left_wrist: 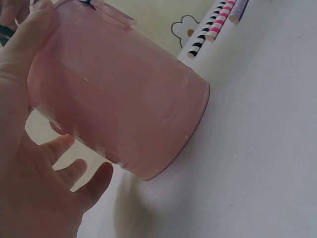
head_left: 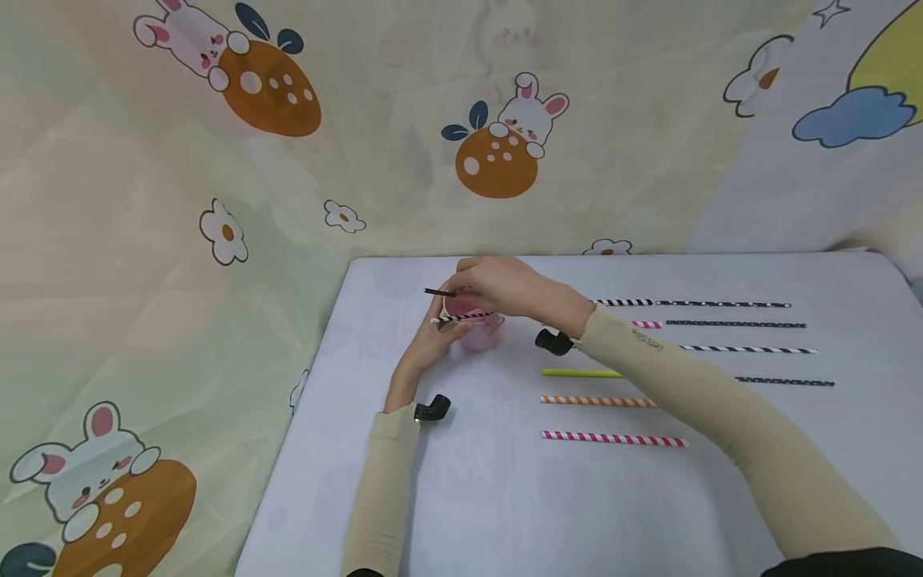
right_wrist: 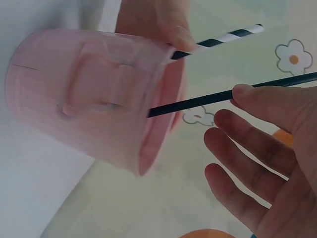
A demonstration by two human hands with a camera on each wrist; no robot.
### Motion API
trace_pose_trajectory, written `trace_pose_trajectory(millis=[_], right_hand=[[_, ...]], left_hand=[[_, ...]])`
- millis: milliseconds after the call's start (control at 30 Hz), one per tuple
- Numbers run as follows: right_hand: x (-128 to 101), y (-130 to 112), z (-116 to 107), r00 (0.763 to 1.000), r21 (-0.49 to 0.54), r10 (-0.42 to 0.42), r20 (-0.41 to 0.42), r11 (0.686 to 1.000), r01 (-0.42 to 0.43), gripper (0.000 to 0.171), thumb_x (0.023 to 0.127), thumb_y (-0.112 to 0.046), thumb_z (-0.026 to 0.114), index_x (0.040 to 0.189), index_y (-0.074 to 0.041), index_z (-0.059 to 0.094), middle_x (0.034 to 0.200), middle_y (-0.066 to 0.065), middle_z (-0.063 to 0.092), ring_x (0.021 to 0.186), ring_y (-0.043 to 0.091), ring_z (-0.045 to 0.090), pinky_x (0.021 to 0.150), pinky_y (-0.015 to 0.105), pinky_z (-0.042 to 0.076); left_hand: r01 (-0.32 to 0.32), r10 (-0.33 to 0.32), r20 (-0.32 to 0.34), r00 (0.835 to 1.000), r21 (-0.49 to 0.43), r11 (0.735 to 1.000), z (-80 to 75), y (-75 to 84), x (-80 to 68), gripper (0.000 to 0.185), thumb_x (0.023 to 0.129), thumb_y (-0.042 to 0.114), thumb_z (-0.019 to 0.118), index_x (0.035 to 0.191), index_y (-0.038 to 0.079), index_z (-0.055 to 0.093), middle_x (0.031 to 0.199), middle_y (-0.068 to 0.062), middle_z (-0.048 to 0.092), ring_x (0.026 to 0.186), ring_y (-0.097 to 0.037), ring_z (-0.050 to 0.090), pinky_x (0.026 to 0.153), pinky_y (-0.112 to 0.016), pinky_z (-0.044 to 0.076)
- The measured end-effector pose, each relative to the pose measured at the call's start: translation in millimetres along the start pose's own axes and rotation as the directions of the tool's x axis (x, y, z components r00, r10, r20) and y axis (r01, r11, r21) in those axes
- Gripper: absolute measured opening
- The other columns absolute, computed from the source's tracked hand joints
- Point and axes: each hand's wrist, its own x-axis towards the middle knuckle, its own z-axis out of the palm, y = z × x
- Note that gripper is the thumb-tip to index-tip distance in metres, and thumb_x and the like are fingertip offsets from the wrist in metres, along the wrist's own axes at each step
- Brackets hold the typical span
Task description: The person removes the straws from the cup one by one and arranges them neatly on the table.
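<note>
A translucent pink cup [head_left: 481, 330] with a handle [right_wrist: 94, 82] stands tilted on the table, its mouth turned to the left. My left hand [head_left: 427, 340] grips it around the side [left_wrist: 119, 99], thumb [left_wrist: 29, 44] on one wall and fingers [left_wrist: 74, 173] beneath. A black-and-white striped straw [right_wrist: 218, 40] sticks out of the cup's mouth. My right hand [head_left: 505, 287] hovers over the cup and pinches a plain black straw [right_wrist: 218, 96], whose lower end is inside the cup. The other fingers [right_wrist: 247, 148] of that hand are spread loosely.
Several paper straws lie in rows on the white tablecloth [head_left: 505, 497] to the right: black patterned ones [head_left: 735, 324], a yellow one [head_left: 580, 373], an orange striped one [head_left: 597, 401] and a pink striped one [head_left: 613, 438]. A bunny-print curtain [head_left: 216, 200] hangs behind and to the left.
</note>
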Motion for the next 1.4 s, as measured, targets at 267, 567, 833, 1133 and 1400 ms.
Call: trace_pose_trajectory(millis=[267, 567, 833, 1133, 1400], right_hand=[[-16, -2, -25, 0.998, 0.039, -0.023, -0.059, 0.999, 0.026, 0.023, 0.094, -0.018, 0.072, 0.116, -0.013, 0.074, 0.109, 0.001, 0.069, 0.102, 0.019, 0.065, 0.092, 0.036, 0.057], [-50, -1, -45, 0.99, 0.039, -0.021, -0.139, 0.999, 0.027, 0.02, 0.094, -0.02, 0.073, 0.113, -0.015, 0.075, 0.109, 0.0, 0.068, 0.103, 0.017, 0.064, 0.093, 0.034, 0.057], [-84, 4, -59, 0.964, 0.044, -0.047, -0.261, 0.997, 0.061, 0.02, 0.09, -0.013, 0.076, 0.109, -0.013, 0.075, 0.108, 0.001, 0.069, 0.099, 0.016, 0.066, 0.085, 0.034, 0.059], [-125, 19, -61, 0.949, 0.022, -0.001, -0.314, 1.0, 0.009, 0.021, 0.085, -0.014, 0.081, 0.105, -0.013, 0.075, 0.104, -0.002, 0.069, 0.094, 0.015, 0.066, 0.081, 0.034, 0.059], [-174, 29, -62, 0.943, -0.056, 0.037, -0.329, 0.997, -0.059, 0.026, 0.078, -0.005, 0.084, 0.101, -0.016, 0.075, 0.101, -0.004, 0.068, 0.088, 0.013, 0.065, 0.071, 0.035, 0.058]], left_hand=[[0.01, -0.01, -0.001, 1.0, 0.03, 1.0, 0.4, 2.2, 0.0, 0.082, 0.095, 0.013, 0.069, 0.16, 0.02, 0.019, 0.163, -0.012, 0.028, 0.15, -0.032, 0.027, 0.119, -0.058, 0.03], [-0.026, 0.026, 0.013, 1.0, -0.028, 0.999, 0.0, -2.0, 3.3, 0.083, 0.094, 0.007, 0.068, 0.16, 0.012, 0.019, 0.16, -0.016, 0.033, 0.143, -0.033, 0.036, 0.117, -0.056, 0.035], [-0.031, 0.032, 0.016, 0.999, -0.071, 0.997, 1.5, -0.9, 3.1, 0.084, 0.093, 0.011, 0.072, 0.159, 0.012, 0.021, 0.157, -0.019, 0.034, 0.146, -0.039, 0.033, 0.118, -0.058, 0.033], [-0.041, 0.042, 0.02, 0.999, -0.036, 0.998, 1.8, 0.9, 2.6, 0.083, 0.093, 0.0, 0.067, 0.16, 0.009, 0.018, 0.158, -0.021, 0.034, 0.146, -0.04, 0.033, 0.119, -0.06, 0.031], [-0.033, 0.034, 0.018, 0.999, -0.04, 0.999, 2.6, 1.4, 2.3, 0.082, 0.093, -0.004, 0.064, 0.16, 0.008, 0.018, 0.158, -0.023, 0.033, 0.146, -0.045, 0.03, 0.119, -0.062, 0.029]])
